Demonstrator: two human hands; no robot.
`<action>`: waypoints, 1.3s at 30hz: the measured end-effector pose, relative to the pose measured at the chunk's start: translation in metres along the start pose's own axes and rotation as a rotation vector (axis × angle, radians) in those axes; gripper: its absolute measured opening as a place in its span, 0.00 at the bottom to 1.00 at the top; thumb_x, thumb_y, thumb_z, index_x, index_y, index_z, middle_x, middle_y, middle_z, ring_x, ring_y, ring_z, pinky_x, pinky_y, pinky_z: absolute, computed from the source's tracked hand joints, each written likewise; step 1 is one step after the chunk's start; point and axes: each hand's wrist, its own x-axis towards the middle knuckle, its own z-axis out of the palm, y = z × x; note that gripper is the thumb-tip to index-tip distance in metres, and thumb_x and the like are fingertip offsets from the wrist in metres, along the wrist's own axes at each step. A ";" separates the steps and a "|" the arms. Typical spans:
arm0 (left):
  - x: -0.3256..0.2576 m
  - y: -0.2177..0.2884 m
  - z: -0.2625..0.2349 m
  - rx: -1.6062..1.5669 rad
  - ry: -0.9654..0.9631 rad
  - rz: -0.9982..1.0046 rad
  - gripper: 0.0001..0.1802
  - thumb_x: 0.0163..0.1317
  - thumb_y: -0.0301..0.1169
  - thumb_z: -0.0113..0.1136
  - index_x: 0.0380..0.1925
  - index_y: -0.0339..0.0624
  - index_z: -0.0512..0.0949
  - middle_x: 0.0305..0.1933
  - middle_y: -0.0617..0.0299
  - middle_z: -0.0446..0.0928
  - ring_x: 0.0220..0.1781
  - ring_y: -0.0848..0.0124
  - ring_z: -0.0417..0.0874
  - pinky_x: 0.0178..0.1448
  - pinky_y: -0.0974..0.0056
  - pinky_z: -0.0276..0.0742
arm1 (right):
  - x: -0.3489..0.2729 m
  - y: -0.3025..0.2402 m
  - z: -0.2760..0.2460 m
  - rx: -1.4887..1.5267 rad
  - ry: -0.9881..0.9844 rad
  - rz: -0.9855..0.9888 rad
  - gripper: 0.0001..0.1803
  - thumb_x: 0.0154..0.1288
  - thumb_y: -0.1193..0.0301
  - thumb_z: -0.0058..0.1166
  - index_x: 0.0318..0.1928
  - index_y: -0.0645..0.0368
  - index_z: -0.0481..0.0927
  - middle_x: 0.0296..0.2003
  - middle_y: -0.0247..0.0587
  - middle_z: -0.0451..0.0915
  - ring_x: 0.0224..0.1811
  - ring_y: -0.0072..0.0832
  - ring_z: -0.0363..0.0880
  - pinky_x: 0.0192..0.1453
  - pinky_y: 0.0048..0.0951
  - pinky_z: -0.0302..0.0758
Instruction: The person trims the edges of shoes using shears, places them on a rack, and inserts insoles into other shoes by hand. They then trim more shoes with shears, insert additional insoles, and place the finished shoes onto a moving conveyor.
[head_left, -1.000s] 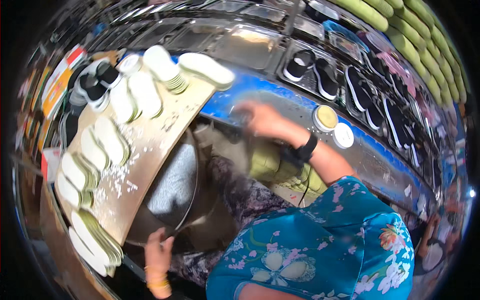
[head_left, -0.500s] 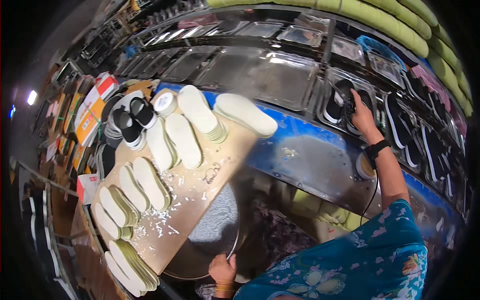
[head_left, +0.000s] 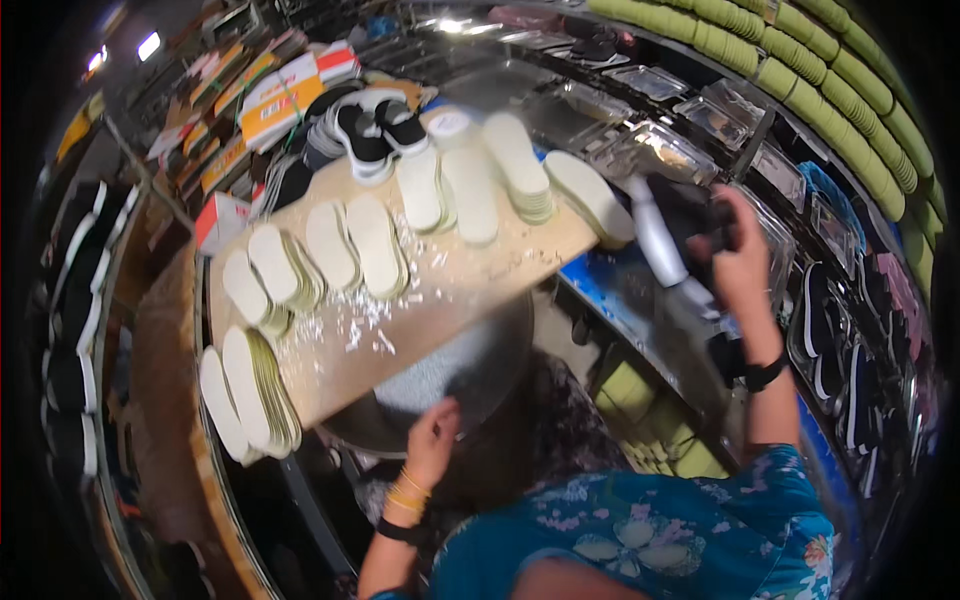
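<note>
My right hand grips a black shoe with a white sole, held up past the right end of the board and smeared by motion. Beside the rim of a round grey basin, my left hand has its fingers curled in. Whatever lies within those fingers is hidden. Stacks of cream insoles stand in rows along the wooden board, amid white scraps. At the board's far edge sit black shoes with white soles, next to a round white-topped item.
Green rolled stacks line the far right shelf. Below them are clear plastic trays and a row of black shoes. Boxes and cartons pile up at the far left. A blue-edged bench runs beside the board.
My right hand has lifted the black shoe from a clear tray and brought it left toward the board. My left hand has risen slightly by the basin. The view has turned right.
</note>
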 end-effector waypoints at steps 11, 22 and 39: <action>-0.056 -0.033 -0.065 0.321 0.504 -0.143 0.31 0.59 0.44 0.54 0.54 0.30 0.64 0.54 0.40 0.66 0.54 0.51 0.69 0.57 0.58 0.65 | -0.240 -0.091 0.177 0.330 -1.194 -0.809 0.36 0.48 0.69 0.58 0.59 0.52 0.59 0.31 0.44 0.76 0.30 0.43 0.78 0.31 0.39 0.75; -0.006 0.045 -0.034 0.948 0.266 -0.290 0.25 0.54 0.49 0.53 0.22 0.34 0.79 0.26 0.39 0.77 0.30 0.49 0.80 0.37 0.51 0.76 | -0.196 -0.044 0.147 0.698 -1.092 0.311 0.28 0.50 0.75 0.62 0.53 0.60 0.68 0.35 0.43 0.79 0.35 0.29 0.80 0.37 0.25 0.77; -0.116 0.064 -0.119 0.518 0.041 -0.095 0.17 0.50 0.30 0.57 0.40 0.35 0.78 0.43 0.51 0.79 0.46 0.59 0.80 0.51 0.64 0.72 | -0.162 -0.030 0.158 0.446 -1.084 -0.498 0.34 0.43 0.57 0.66 0.51 0.54 0.70 0.36 0.46 0.75 0.39 0.42 0.75 0.44 0.35 0.72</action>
